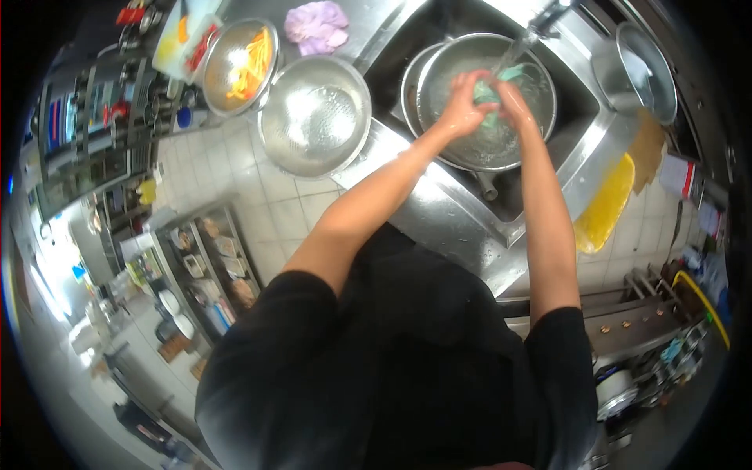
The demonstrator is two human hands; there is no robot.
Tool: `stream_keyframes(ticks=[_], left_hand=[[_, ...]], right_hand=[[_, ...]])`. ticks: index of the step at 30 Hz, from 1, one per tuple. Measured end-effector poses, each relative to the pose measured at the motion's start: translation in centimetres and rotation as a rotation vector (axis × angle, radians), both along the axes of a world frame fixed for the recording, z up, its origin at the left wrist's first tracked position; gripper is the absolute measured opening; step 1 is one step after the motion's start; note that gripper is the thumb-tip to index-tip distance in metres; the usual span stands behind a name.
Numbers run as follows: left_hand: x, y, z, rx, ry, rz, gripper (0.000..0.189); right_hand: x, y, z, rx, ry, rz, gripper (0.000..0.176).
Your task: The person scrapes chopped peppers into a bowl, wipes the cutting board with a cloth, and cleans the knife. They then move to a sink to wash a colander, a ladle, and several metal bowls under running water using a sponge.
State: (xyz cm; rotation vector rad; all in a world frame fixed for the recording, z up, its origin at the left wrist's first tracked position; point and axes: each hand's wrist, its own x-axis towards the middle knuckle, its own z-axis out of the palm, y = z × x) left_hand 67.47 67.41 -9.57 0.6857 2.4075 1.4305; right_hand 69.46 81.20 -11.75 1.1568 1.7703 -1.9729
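Both hands are over the sink (376, 59), under a running tap (542, 30). The green piece (487, 95) is between them, above and partly in the water of the large bowl (450, 69); one loose part trails toward the bowl's far right side. Material unclear — cloth or thin sheet, too blurred to tell.

Left hand (462, 110): curled round the near-left side of the piece, thumb and fingers apart with green showing between them. Right hand (511, 103): seen edge-on against the other side; its fingers are mostly hidden, so I cannot tell how far they close.

Handling, judged from looks: light, limp, unlikely to break; slippery while wet, and heavier if it soaks up water. Best hold — the gathered middle, whole palm on each side, since the loose edge probably slides through a fingertip pinch.

Nearby: a steel bowl (313, 149) left of the sink, a colander (222, 64) with orange strips (254, 63) beside it, a purple cloth (316, 27) beyond, a pot (615, 74) to the right.
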Motion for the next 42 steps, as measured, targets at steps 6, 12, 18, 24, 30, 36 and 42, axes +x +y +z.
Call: stream_keyframes(ticks=[6, 12, 18, 24, 30, 36, 42], left_hand=[[0.0, 2.6, -6.2, 0.717, -0.907, 0.224, 0.041], [-1.5, 3.6, -8.0, 0.582, -0.976, 0.8, 0.007], [-1.2, 2.3, -5.2, 0.207, -0.104, 0.439, 0.013], [-2.2, 2.8, -8.3, 0.235, 0.02, 0.79, 0.019], [-0.9, 2.8, -6.9, 0.776, -1.529, 0.522, 0.017], [-3.2, 2.2, -4.2, 0.168, -0.113, 0.291, 0.003], [-0.9, 3.0, -2.8, 0.145, 0.059, 0.322, 0.008]], right_hand=[[1.3, 1.7, 1.5, 0.73, 0.126, 1.039, 0.041], [4.7, -4.3, 0.6, 0.435, 0.54, 0.101, 0.039], [0.7, -6.9, -9.5, -1.161, 0.364, -0.318, 0.04], [-1.1, -6.4, -13.4, -0.467, 0.309, -0.738, 0.016], [2.2, -6.5, -0.3, 0.712, 0.362, -0.374, 0.018], [5.1, -6.3, 0.4, 0.488, 0.485, -0.341, 0.034], [-0.4, -6.6, -7.1, -1.22, 0.31, -0.617, 0.024]])
